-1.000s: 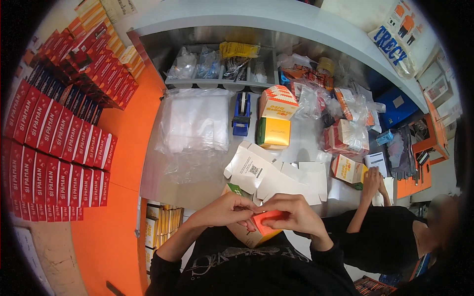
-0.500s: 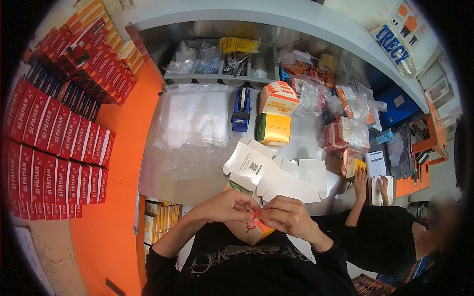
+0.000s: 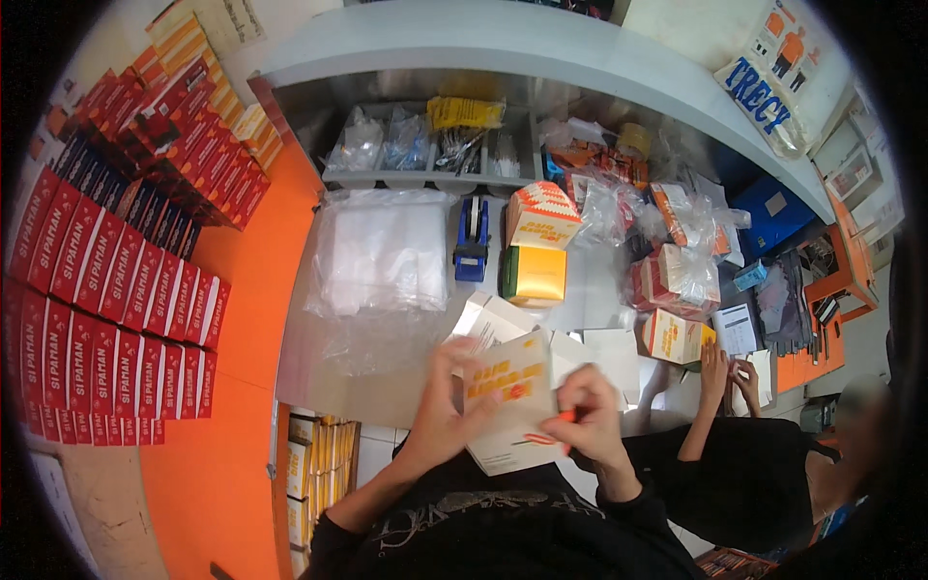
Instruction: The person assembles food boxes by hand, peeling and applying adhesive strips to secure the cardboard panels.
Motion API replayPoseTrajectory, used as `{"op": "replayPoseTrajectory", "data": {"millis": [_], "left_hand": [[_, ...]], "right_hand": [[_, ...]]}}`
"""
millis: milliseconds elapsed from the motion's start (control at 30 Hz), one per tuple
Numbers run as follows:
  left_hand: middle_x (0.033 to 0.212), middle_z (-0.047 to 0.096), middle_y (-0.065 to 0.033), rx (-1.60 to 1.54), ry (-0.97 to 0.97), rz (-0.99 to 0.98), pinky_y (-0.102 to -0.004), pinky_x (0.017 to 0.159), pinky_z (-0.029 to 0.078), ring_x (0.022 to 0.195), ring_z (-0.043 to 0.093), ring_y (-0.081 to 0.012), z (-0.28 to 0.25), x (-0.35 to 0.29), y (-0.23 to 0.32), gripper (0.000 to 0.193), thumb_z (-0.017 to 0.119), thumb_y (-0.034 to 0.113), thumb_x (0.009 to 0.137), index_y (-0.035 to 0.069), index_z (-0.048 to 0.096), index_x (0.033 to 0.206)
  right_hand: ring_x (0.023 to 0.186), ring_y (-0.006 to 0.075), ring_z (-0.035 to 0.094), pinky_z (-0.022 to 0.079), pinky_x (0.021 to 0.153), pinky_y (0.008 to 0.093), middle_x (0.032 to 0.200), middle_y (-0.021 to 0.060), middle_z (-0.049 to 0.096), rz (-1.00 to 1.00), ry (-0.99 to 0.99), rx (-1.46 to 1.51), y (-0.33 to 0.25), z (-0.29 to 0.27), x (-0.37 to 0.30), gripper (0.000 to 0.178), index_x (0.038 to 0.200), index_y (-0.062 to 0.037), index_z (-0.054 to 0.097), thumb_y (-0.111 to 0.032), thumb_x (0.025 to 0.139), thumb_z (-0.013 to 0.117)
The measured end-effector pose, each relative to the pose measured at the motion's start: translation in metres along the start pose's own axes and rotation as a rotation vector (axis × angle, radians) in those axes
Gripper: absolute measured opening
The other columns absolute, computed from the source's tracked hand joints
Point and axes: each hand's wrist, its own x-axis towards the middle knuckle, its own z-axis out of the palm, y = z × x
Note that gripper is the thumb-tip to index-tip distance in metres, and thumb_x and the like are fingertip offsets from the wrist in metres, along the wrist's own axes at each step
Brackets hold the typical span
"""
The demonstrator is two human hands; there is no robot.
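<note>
My left hand (image 3: 442,411) grips a pale cardboard box (image 3: 512,401) by its left side, fingers closed around the edge. Yellow and orange print shows on its upper face, with a small red mark near the lower right. My right hand (image 3: 592,418), blurred by motion, is closed at the box's right edge. A small orange-red piece (image 3: 568,415) shows between its fingers; whether it is joined to the box I cannot tell. Flat white carton pieces (image 3: 611,353) lie on the metal table just beyond the box.
Farther back stand a blue tape dispenser (image 3: 472,242), a yellow-green box (image 3: 536,274) and a stack of clear plastic bags (image 3: 382,251). A grey divided tray (image 3: 435,178) lies behind them. Red boxes (image 3: 116,319) are piled at left. At right, a co-worker's hands (image 3: 720,377) handle another box (image 3: 672,336).
The box has been raised and turned, so its printed face now shows. My right hand has moved slightly right. The co-worker's box has shifted left and turned.
</note>
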Motion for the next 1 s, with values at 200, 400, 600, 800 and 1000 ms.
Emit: {"op": "replayPoseTrajectory", "data": {"millis": [200, 400, 600, 800, 1000], "left_hand": [[0.123, 0.047, -0.0134, -0.589, 0.362, -0.171, -0.0358, 0.097, 0.041, 0.117, 0.046, -0.0235, 0.002, 0.008, -0.003, 0.065, 0.062, 0.005, 0.085, 0.008, 0.024, 0.138], [0.116, 0.048, -0.0121, 0.195, 0.452, 0.259, -0.0321, 0.093, 0.042, 0.111, 0.048, -0.0188, 0.026, 0.009, -0.033, 0.066, 0.064, 0.010, 0.084, 0.003, 0.024, 0.137], [0.087, 0.068, -0.0108, 0.082, 0.582, 0.041, -0.0266, 0.064, 0.050, 0.073, 0.062, -0.0116, 0.009, 0.006, -0.035, 0.029, 0.070, 0.016, 0.081, -0.002, 0.062, 0.102], [0.067, 0.066, -0.0082, 0.381, 0.644, 0.222, -0.0240, 0.053, 0.048, 0.059, 0.061, -0.0090, 0.002, 0.011, -0.009, 0.016, 0.070, 0.013, 0.080, -0.002, 0.065, 0.083], [0.083, 0.067, -0.0059, 0.093, 0.176, -0.111, -0.0291, 0.079, 0.047, 0.074, 0.061, -0.0115, 0.001, 0.002, -0.045, 0.015, 0.063, 0.015, 0.086, 0.000, 0.062, 0.087]], "right_hand": [[0.060, 0.0114, 0.059, 0.046, 0.059, 0.0192, 0.065, 0.0059, 0.060, 0.560, -0.124, -0.006, 0.015, 0.008, 0.005, 0.069, 0.136, -0.0012, 0.025, -0.007, 0.082, 0.066], [0.098, 0.0162, 0.056, 0.044, 0.087, 0.0282, 0.109, 0.0161, 0.060, 0.238, 0.355, 0.156, 0.039, 0.026, 0.016, 0.051, 0.134, 0.0002, 0.039, -0.017, 0.090, 0.058], [0.090, 0.0125, 0.057, 0.047, 0.076, 0.0245, 0.097, 0.0087, 0.064, 0.303, 0.238, -0.038, 0.037, 0.035, 0.018, 0.029, 0.101, 0.0045, 0.064, -0.022, 0.093, 0.054], [0.059, 0.0056, 0.049, 0.041, 0.054, 0.0217, 0.066, 0.0007, 0.060, 0.332, 0.183, -0.090, 0.061, 0.036, -0.002, 0.022, 0.093, 0.0027, 0.065, -0.017, 0.092, 0.056], [0.058, 0.0043, 0.055, 0.045, 0.047, 0.0184, 0.072, 0.0037, 0.064, 0.197, 0.557, 0.039, 0.039, 0.014, 0.011, 0.025, 0.093, 0.0031, 0.063, -0.020, 0.093, 0.055]]}}
